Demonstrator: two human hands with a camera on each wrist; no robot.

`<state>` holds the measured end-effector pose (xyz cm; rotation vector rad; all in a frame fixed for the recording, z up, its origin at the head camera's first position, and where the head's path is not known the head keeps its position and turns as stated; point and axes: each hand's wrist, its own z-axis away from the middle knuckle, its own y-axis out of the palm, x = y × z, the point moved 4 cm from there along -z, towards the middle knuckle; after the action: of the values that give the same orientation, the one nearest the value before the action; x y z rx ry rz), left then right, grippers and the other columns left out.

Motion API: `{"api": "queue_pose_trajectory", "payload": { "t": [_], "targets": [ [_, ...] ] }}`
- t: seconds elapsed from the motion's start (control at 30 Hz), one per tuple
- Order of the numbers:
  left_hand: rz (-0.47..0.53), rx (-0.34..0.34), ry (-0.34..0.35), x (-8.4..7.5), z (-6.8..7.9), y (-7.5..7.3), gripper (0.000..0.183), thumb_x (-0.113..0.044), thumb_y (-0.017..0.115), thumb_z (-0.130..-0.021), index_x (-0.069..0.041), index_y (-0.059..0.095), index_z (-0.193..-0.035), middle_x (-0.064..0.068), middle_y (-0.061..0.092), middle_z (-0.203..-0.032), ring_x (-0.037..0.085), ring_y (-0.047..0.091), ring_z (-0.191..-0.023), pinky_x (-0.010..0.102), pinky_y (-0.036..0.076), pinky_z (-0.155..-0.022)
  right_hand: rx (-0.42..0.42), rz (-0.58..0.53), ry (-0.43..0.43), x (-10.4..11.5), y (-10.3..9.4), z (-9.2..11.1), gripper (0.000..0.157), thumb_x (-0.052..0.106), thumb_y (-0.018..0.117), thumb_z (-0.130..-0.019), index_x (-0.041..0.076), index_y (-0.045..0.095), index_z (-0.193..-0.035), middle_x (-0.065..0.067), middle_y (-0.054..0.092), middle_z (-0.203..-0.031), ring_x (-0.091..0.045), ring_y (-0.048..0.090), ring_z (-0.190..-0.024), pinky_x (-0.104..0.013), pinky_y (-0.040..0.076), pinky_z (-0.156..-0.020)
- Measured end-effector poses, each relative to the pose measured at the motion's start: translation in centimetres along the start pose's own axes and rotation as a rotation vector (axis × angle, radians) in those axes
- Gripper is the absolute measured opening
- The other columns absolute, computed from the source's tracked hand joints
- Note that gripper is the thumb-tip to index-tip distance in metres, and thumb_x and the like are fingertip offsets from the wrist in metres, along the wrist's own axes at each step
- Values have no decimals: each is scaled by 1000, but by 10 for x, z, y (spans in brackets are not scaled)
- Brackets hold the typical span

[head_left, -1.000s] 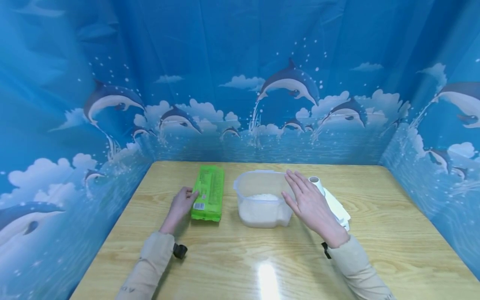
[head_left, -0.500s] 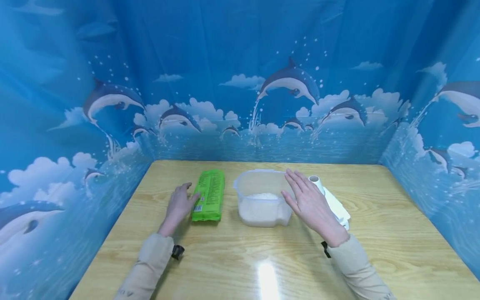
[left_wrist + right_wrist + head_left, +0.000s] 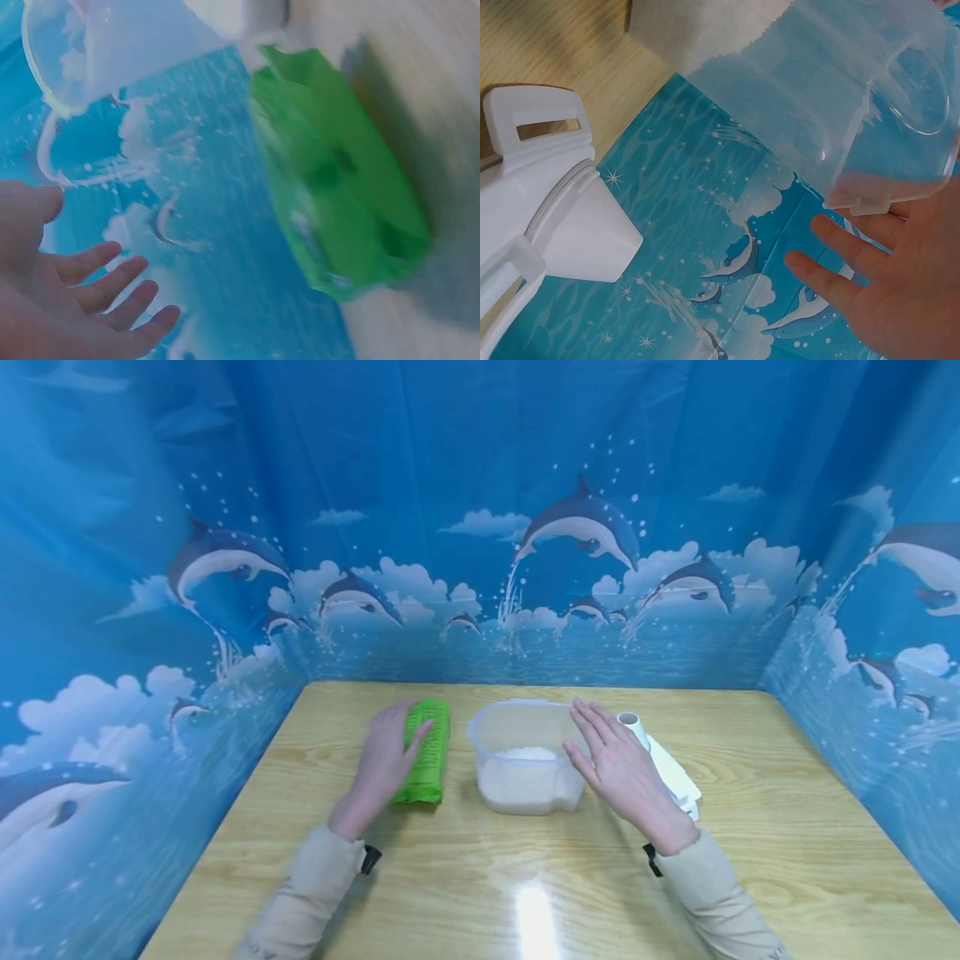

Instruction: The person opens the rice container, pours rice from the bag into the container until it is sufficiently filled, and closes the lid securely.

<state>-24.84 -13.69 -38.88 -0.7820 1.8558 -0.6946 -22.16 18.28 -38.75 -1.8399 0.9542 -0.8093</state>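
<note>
My left hand (image 3: 384,753) is over the left side of a soft green packet (image 3: 431,764) with printed text, which lies on the table. In the left wrist view its fingers are spread and relaxed, with a gap between them and the green packet (image 3: 334,180). Right of the packet stands a clear plastic container (image 3: 517,725), partly filled with white grains (image 3: 528,753). Beside the container's right rim is my right hand (image 3: 624,770), its fingers extended. From the right wrist view, the fingers reach close by the rim; whether they touch it I cannot tell.
A white plastic lid with a spout (image 3: 670,767) lies behind my right hand; the right wrist view shows its slotted side flaps. Blue dolphin-print curtains (image 3: 480,543) hang along the back and sides of the wooden table (image 3: 450,893).
My left hand has let go of the packet's left edge, then moved up and right over it. The packet's far end sits slightly nearer than before. The right hand has stayed still.
</note>
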Motion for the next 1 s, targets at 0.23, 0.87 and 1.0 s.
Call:
{"api": "queue_pose_trajectory", "payload": {
  "t": [0.23,0.87,1.0],
  "targets": [
    [-97,-32,199,-40,-3,8,55,-35,54,-105,2,47,-146,22,50,-148,39,42,-141,55,30,-120,-4,2,-1,-1,1,0,62,40,46,-107,-3,40,-152,-17,36,-161,-37,33,-147,-49,23,-123],
    [-272,115,217,-64,1,54,86,-70,18,-101,-7,29,-159,12,36,-162,32,22,-153,63,7,-122,-27,22,-9,0,1,1,61,40,46,-107,-2,42,-151,-16,38,-160,-36,34,-147,-48,25,-123],
    [-273,87,229,-64,2,56,82,-66,20,-103,-6,31,-158,12,37,-160,33,23,-153,63,8,-121,-27,24,-8,-1,1,1,61,40,46,-107,-2,42,-151,-16,38,-160,-37,34,-147,-49,25,-123]
  ]
}}
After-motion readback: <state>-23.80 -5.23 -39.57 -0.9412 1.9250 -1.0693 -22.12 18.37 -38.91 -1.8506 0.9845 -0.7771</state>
